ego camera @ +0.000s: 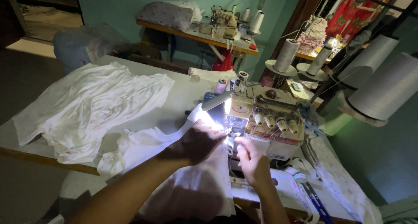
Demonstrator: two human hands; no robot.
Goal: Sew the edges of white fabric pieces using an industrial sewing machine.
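Observation:
My left hand lies flat on a piece of white fabric, pressing it against the bed of a cream overlock sewing machine. My right hand pinches the edge of the same fabric just in front of the needle area, fingers closed on it. A small lamp on the machine lights the fabric brightly at the needle. The fabric hangs over the table's near edge toward me.
A heap of white garments lies on the table to the left. Large grey thread cones stand at the right behind the machine. A second sewing machine sits on a far bench.

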